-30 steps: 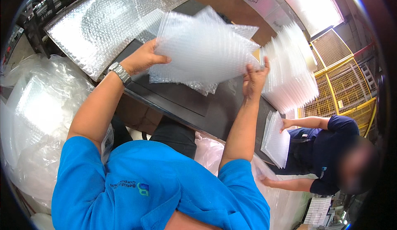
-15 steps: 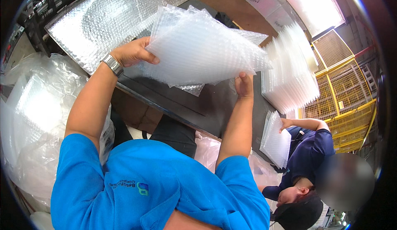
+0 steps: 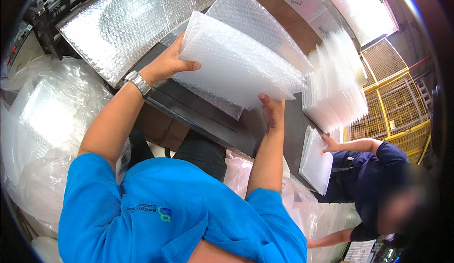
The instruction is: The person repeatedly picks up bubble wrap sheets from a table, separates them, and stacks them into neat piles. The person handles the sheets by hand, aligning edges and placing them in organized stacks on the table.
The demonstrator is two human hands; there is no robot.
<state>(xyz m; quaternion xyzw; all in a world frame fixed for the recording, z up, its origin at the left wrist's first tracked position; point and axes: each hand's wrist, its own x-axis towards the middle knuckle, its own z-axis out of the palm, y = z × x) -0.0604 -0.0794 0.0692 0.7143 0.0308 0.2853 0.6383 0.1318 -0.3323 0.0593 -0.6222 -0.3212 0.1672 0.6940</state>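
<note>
One dark table (image 3: pixel 246 131) slants from the upper left of the frame toward the right of centre. A bulky, crumpled clear plastic bag (image 3: pixel 52 135) takes up the left edge. Across the upper left stretches a broad silvery bubble sheet (image 3: pixel 127 26). Several bubble-wrap sheets (image 3: pixel 236 57), layered and fanned at different angles, are held over the table, just above the middle of the frame. Right of them rises a tall stack of translucent pieces (image 3: pixel 333 83). Below it lies a small stack of clear pieces (image 3: pixel 316 161), a co-worker's hand (image 3: pixel 329 144) at its upper end. The person's left hand (image 3: pixel 168 64) grips the bubble-wrap sheets by their left edge, thumb in front, fingers mostly hidden behind. The right hand (image 3: pixel 273 112) pinches their lower edge, thumb in front, fingers largely covered. A metal watch (image 3: pixel 138 82) circles the left wrist.
</note>
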